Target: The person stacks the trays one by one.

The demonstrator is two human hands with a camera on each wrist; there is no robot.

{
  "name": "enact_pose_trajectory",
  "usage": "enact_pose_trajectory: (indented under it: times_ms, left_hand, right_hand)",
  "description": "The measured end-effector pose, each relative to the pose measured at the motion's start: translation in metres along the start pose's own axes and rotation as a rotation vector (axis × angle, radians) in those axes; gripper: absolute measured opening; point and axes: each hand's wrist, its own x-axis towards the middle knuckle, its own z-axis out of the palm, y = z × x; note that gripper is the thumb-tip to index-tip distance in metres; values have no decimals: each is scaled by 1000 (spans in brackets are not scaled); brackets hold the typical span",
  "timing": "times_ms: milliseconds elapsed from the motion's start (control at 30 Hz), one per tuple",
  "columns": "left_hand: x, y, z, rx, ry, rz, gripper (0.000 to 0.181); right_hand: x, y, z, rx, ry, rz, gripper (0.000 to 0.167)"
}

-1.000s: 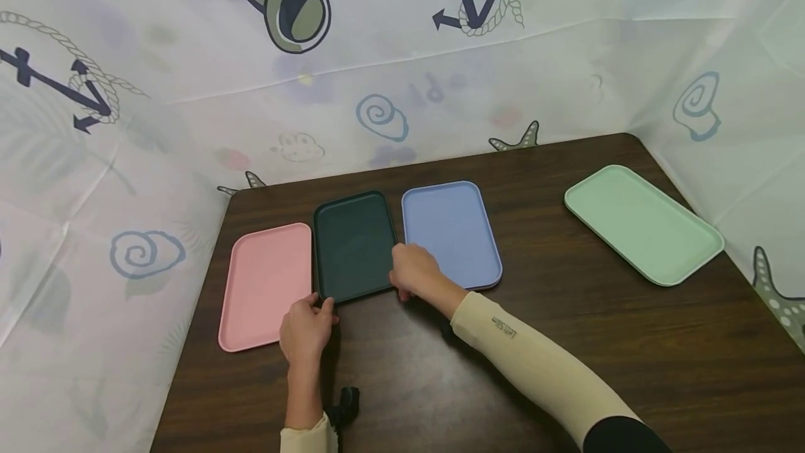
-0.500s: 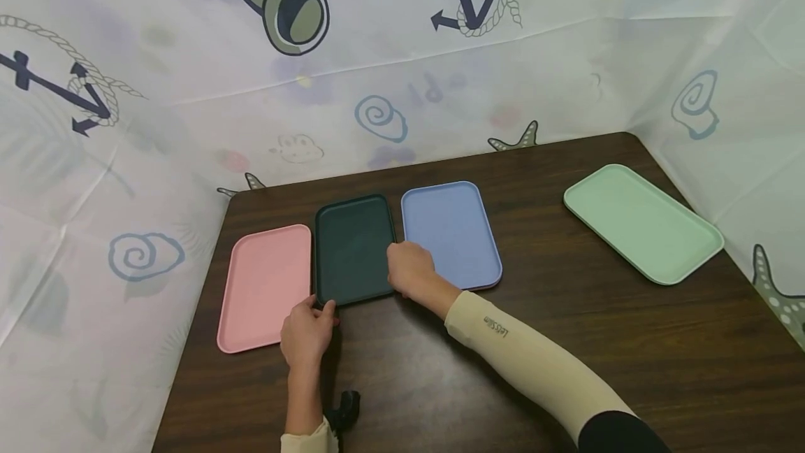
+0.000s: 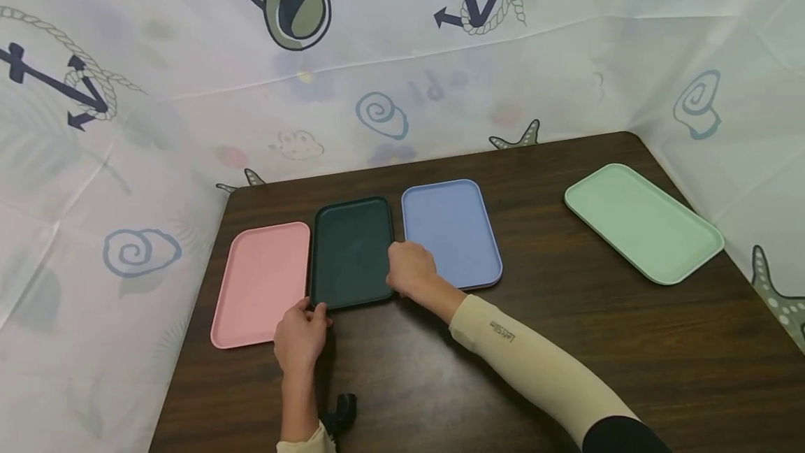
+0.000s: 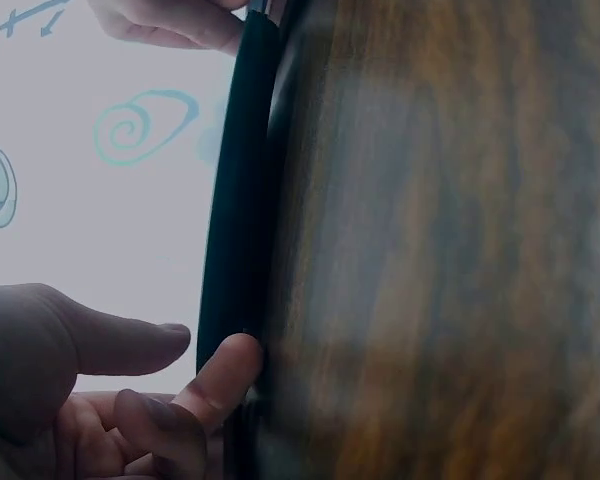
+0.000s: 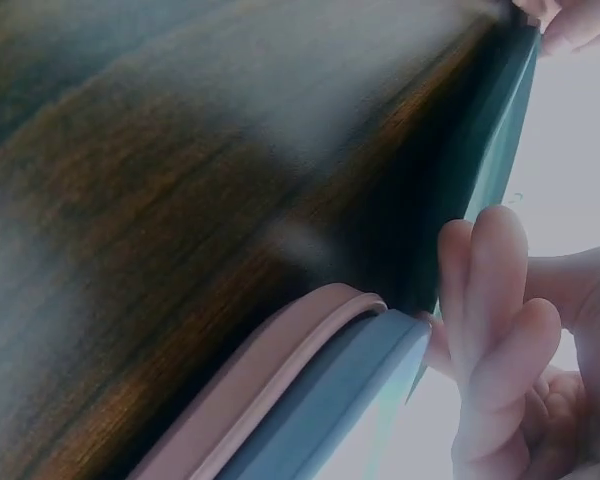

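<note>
A dark green tray (image 3: 352, 254) lies on the brown table between a pink tray (image 3: 260, 285) and a blue tray (image 3: 451, 233). My left hand (image 3: 300, 338) holds its near left corner, thumb above and a finger at the front edge (image 4: 230, 250); the left knuckles lie close by the pink tray. At the near right corner my right hand (image 3: 411, 270) grips the green tray with bent fingers (image 5: 495, 270), close beside the blue tray. The right wrist view shows a pink rim (image 5: 280, 370) beneath the blue tray's edge (image 5: 345, 400).
A light green tray (image 3: 644, 224) lies at an angle near the table's right edge. Patterned white cloth (image 3: 402, 75) hangs behind and along both sides of the table (image 3: 440, 397). A black device (image 3: 342, 411) sits at my left wrist.
The dark green tray has slid slightly toward me and to the left, with both hands on it. The pink tray has shifted a little left. Blue and light green trays stay put.
</note>
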Motion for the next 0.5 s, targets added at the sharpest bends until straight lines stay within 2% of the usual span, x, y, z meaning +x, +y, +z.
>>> enact_pose_trajectory:
  times_ms: [200, 500]
  left_hand:
    - [-2, 0, -6, -28, 40, 1, 42]
    - [-6, 0, -14, -99, 41, -18, 33]
  right_hand:
    - [-5, 3, -3, 19, 21, 1, 17]
    - [-15, 10, -9, 115, 46, -28, 28]
